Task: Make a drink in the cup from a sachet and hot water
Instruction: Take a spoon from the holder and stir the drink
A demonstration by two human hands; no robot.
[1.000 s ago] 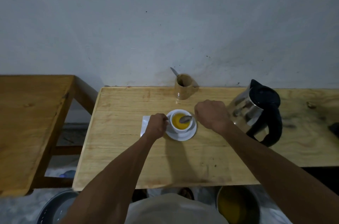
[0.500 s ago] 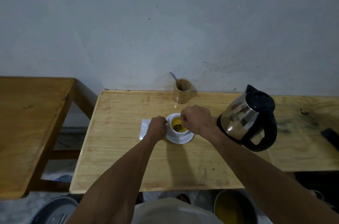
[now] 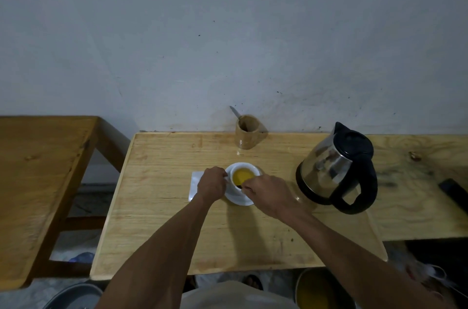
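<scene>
Down comes the right hand (image 3: 267,193), off the top of the cup and onto its near rim, where half a second ago it sat higher over the drink. Big picture first: a pale wooden table (image 3: 177,232) stands against a grey wall, with a darker bench (image 3: 43,169) off to the left. Over on the right stands the steel kettle (image 3: 334,169), black lid and handle, well apart from the action. At the back edge sits a wooden mug (image 3: 247,135) with a utensil handle poking out. Centre stage now: the white cup (image 3: 241,175) on its white saucer (image 3: 239,199), filled with a yellow-orange drink, a dark spot at the near rim. A white sachet (image 3: 195,185) lies flat just left. The left hand (image 3: 212,185) is curled closed against the cup's left side. Right-hand fingers are pinched together at the rim; what they hold, I cannot tell.
</scene>
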